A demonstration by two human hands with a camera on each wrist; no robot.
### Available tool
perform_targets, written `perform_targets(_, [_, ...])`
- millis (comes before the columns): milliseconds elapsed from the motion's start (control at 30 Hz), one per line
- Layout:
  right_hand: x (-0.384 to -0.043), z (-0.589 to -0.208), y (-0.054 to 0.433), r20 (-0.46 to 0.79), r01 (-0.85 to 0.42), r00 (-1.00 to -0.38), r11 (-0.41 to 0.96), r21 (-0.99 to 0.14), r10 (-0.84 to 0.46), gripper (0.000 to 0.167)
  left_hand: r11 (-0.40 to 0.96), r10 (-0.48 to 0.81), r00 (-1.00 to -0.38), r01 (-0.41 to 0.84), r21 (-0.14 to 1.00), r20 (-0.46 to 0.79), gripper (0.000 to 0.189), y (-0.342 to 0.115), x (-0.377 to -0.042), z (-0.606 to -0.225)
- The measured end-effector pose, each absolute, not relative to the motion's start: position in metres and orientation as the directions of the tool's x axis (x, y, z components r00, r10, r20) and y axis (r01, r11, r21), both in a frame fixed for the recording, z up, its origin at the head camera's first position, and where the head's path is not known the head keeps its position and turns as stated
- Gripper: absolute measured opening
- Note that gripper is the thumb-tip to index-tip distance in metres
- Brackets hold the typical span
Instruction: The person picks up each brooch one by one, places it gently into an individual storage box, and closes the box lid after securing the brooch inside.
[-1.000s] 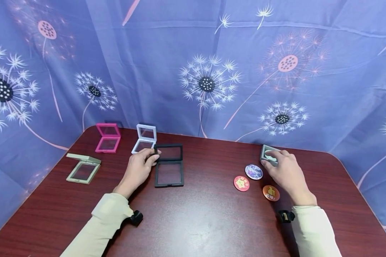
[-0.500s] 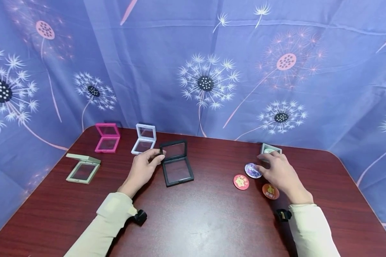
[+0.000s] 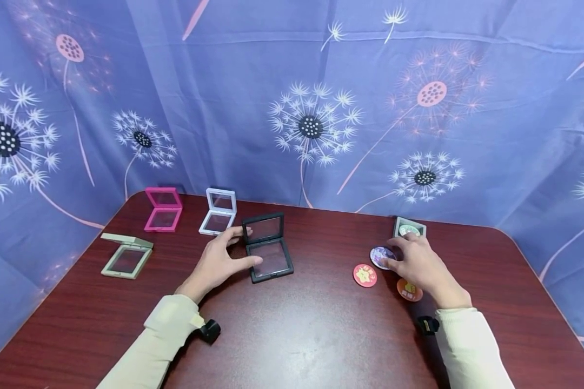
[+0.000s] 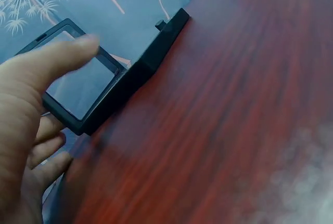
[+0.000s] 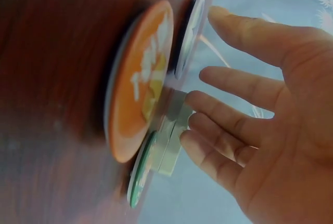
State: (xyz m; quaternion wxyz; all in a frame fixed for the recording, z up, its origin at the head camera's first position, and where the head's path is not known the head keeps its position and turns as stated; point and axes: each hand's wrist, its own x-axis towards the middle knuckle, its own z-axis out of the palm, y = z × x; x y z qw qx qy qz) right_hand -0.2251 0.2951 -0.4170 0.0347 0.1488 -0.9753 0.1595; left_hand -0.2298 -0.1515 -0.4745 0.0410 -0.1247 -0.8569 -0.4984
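Note:
The black hinged case stands with its lid raised beside my left hand. That hand is spread around the lid's left edge: fingers lie behind the lid, and the thumb reaches out over the base. In the left wrist view the thumb passes in front of the clear window, apart from the fingers. My right hand hovers at a purple round badge, thumb and fingertips right over it. Its fingers look extended with nothing between them in the right wrist view, close to an orange badge.
A red badge lies left of the purple one. Behind the right hand is a grey-green box with a pale green badge in it. Pink, white and green cases stand open at left. A patterned curtain hangs behind.
The black case has shifted right and turned slightly; the left thumb has since spread away from its lid. My right hand has left the grey-green box and come over the purple badge.

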Motion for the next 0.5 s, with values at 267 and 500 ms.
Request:
perform_targets(267, [-0.2253, -0.4195, 0.2895, 0.092, -0.272, -0.962, 0.914, -0.301, -0.256, 0.052, 0.630, 0.279, -0.953, 0.273, 0.727, 0.116, 0.114, -0.1527, -0.2291, -0.4723])
perform_targets(500, [-0.2240, -0.4184, 0.2902, 0.087, -0.273, -0.962, 0.910, -0.313, -0.259, 0.052, 0.662, 0.315, -0.947, 0.271, 0.699, 0.069, 0.128, -0.1546, -0.2296, -0.4734])
